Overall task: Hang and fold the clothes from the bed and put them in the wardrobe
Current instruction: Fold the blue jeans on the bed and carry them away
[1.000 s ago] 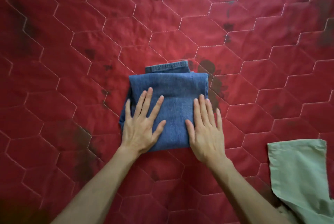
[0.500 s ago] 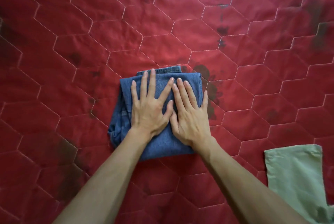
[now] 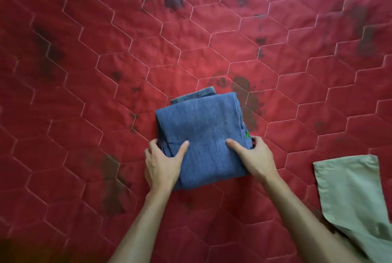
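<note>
While the folded jeans (image 3: 203, 131) lie on the bed (image 3: 95, 76), your left hand (image 3: 163, 163) and right hand (image 3: 254, 156) each pinch a side, grip curled, thumb on top. Folding looks done; lift them level.

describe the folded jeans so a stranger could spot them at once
A red quilted bedspread fills the view. Just below its middle lie the folded jeans, a squarish blue denim bundle gripped by the left hand and right hand. The only other garment, a pale green cloth at lower right, lies flat and untouched.
</note>
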Demonstrator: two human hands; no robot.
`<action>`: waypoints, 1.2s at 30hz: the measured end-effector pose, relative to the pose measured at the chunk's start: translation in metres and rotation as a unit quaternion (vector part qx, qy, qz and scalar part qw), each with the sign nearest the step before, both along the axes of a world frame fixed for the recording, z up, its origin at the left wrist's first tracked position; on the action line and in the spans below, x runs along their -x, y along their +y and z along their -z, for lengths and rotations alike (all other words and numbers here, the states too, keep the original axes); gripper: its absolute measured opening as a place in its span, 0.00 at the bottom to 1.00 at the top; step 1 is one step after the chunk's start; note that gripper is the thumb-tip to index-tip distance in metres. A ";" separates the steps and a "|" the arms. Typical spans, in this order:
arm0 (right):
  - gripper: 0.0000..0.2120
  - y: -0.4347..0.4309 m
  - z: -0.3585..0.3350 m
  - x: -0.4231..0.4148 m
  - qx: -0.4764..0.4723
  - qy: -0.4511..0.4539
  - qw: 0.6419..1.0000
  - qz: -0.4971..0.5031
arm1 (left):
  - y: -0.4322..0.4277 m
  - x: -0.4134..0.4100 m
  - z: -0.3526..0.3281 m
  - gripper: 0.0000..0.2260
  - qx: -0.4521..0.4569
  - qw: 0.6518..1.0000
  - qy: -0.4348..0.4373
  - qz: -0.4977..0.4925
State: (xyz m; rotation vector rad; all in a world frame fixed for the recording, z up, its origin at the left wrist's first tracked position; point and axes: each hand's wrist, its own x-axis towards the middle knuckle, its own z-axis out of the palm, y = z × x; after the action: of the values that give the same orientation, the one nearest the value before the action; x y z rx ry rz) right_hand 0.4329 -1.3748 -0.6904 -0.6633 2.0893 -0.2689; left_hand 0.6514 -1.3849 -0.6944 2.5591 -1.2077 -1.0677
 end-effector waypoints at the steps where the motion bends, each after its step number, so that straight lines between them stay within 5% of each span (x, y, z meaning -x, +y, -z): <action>1: 0.27 0.001 -0.007 0.002 -0.029 -0.059 0.997 0.029 | -0.002 -0.006 -0.002 0.39 -0.036 0.998 0.046 -0.025; 6: 0.19 0.014 -0.063 0.000 -0.129 -0.371 0.909 0.136 | -0.003 -0.035 -0.043 0.20 -0.209 0.889 0.375 -0.157; 13: 0.25 0.038 -0.169 -0.007 -0.096 -0.436 0.882 0.148 | 0.017 -0.055 -0.156 0.18 -0.209 0.802 0.530 -0.180; 26: 0.41 0.036 -0.451 -0.031 0.064 -0.570 0.817 -0.061 | 0.097 -0.086 -0.477 0.10 0.098 0.791 0.577 -0.180; 32: 0.27 0.044 -0.571 -0.090 0.147 -0.487 0.827 -0.240 | 0.170 -0.123 -0.583 0.20 0.248 0.855 0.432 -0.143; 36: 0.34 0.064 -0.609 -0.143 0.153 -0.476 0.809 -0.308 | 0.212 -0.148 -0.619 0.18 0.336 0.849 0.358 -0.195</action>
State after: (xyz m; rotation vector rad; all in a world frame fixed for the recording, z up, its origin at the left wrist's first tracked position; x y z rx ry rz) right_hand 0.5756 -1.3112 -0.0813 -1.0774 0.8059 -0.4491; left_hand 0.7992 -1.1729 -0.0755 1.5400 -0.6435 -1.0818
